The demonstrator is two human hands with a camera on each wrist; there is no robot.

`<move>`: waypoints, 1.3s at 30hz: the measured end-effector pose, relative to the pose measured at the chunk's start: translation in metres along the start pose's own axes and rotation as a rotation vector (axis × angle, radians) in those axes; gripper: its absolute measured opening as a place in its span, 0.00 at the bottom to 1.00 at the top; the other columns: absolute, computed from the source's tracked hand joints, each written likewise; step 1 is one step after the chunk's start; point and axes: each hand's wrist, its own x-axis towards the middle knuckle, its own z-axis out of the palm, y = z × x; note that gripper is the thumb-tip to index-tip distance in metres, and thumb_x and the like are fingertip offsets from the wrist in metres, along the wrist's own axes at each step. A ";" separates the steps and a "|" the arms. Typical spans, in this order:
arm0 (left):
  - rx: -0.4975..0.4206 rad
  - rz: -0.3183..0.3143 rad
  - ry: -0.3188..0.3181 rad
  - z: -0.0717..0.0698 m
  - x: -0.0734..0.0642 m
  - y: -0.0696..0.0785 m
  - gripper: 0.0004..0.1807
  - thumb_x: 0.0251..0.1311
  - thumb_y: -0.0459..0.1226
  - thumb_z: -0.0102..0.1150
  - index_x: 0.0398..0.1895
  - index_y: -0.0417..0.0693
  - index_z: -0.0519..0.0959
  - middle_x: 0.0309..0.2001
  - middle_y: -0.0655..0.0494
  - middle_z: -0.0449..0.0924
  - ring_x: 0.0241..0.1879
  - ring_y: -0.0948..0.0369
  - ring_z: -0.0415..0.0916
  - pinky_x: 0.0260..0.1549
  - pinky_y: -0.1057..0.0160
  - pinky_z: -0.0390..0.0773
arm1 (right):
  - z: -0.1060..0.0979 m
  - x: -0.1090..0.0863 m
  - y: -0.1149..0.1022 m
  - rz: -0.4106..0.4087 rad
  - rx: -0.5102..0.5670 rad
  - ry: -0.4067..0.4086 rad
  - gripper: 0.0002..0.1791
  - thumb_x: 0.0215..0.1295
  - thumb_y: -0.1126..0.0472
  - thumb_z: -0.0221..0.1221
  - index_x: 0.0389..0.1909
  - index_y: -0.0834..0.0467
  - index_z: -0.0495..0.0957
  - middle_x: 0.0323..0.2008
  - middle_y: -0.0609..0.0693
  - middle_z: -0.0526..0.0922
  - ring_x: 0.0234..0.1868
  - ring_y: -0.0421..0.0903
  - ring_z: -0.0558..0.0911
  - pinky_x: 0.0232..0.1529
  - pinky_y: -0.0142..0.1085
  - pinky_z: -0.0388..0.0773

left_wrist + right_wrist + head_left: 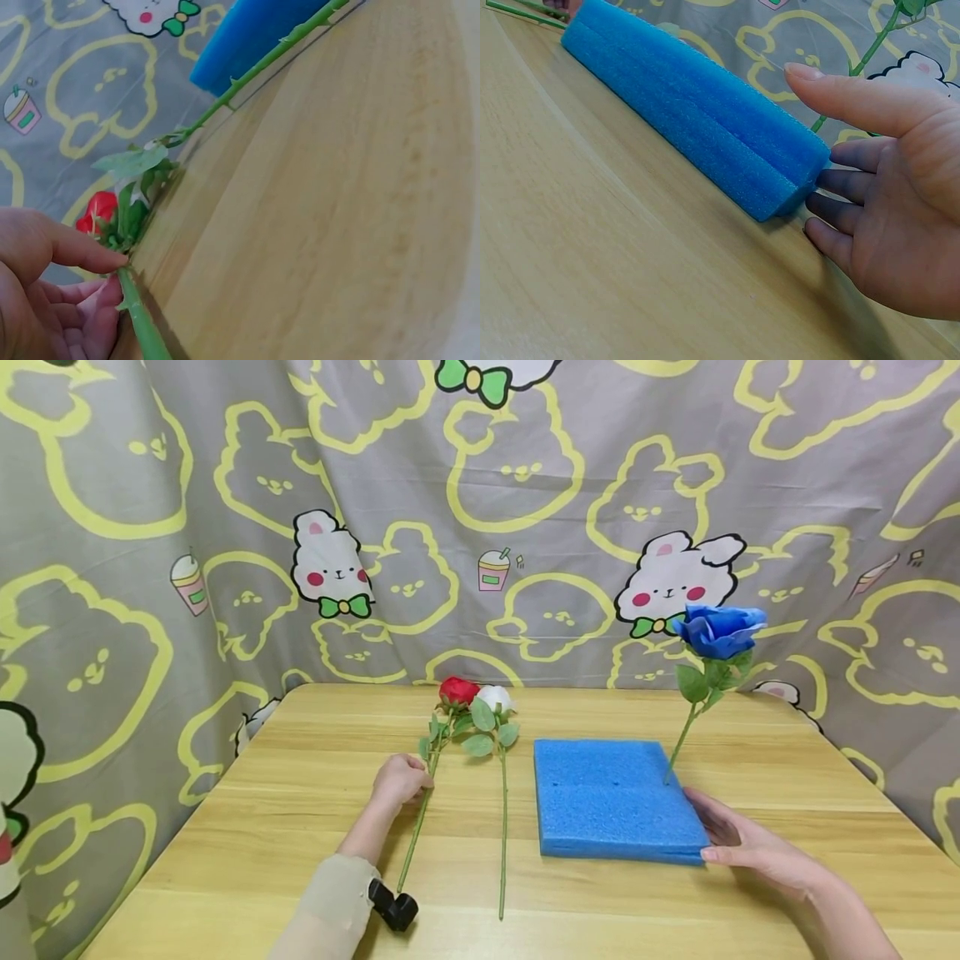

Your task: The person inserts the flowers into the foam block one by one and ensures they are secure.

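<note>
My left hand (401, 781) pinches the green stem of a red artificial rose (457, 692) between thumb and forefinger, as the left wrist view shows. That rose lies on the table with its bloom at the far side. Beside it lies a white rose (495, 698), its stem pointing toward me. On the right sits a square blue foam block (611, 806) with small holes in its top. A blue rose (720, 632) stands in the block near its right edge, leaning slightly right. My right hand (757, 847) touches the block's right side with extended fingers (847, 180), thumb raised.
The wooden table (300, 827) reaches back to a grey curtain (420, 468) printed with yellow outlines and white rabbits. A black wrist device (393, 906) is strapped at my left sleeve, close to the red rose's stem end.
</note>
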 end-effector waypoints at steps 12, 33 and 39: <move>-0.186 -0.070 -0.122 -0.003 0.002 -0.002 0.09 0.53 0.27 0.59 0.38 0.32 0.76 0.26 0.48 0.77 0.22 0.59 0.72 0.22 0.65 0.78 | -0.001 0.000 0.002 -0.018 0.003 -0.009 0.41 0.65 0.73 0.48 0.66 0.76 0.30 0.68 0.44 0.44 0.61 0.21 0.56 0.56 0.17 0.55; -0.383 -0.050 -0.271 -0.014 0.004 -0.005 0.13 0.56 0.24 0.55 0.44 0.24 0.72 0.27 0.51 0.74 0.25 0.62 0.71 0.25 0.70 0.78 | 0.001 -0.001 0.001 -0.015 -0.017 0.008 0.39 0.65 0.73 0.47 0.66 0.76 0.31 0.69 0.63 0.35 0.60 0.20 0.56 0.56 0.17 0.55; -0.422 -0.022 -0.263 -0.020 0.004 -0.002 0.12 0.56 0.24 0.55 0.42 0.24 0.72 0.27 0.51 0.75 0.25 0.62 0.72 0.27 0.68 0.79 | 0.001 -0.001 0.002 -0.022 -0.012 0.005 0.39 0.65 0.73 0.47 0.66 0.76 0.31 0.67 0.45 0.44 0.61 0.21 0.56 0.56 0.17 0.55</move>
